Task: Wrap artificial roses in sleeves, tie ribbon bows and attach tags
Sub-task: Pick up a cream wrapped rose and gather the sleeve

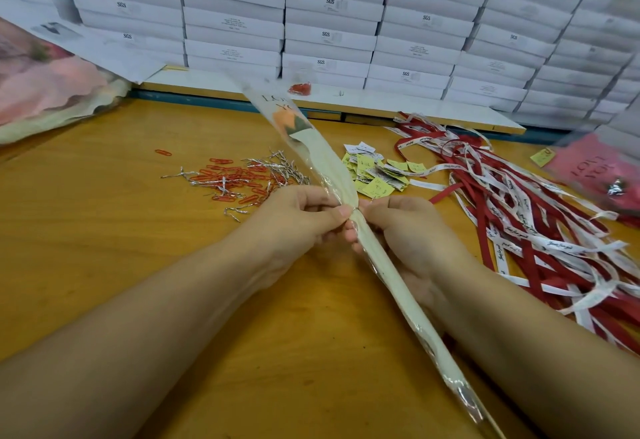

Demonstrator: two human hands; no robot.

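Rose (289,122) blurred, sleeve (386,276) cut off below, fingers (341,212) pinching it

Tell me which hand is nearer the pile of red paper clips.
Left. The left hand lies right beside the red paper clips; the right hand is across the cellophane-sleeved rose, farther off.

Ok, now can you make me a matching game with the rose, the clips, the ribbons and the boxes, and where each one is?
Things:
1. rose
2. clips
3. ribbons
4. boxes

Places:
A. stacked at the back
B. on the table, right side
C. held by the left hand and right hand
D. on the table, left side

Pairs: 1-C, 2-D, 3-B, 4-A
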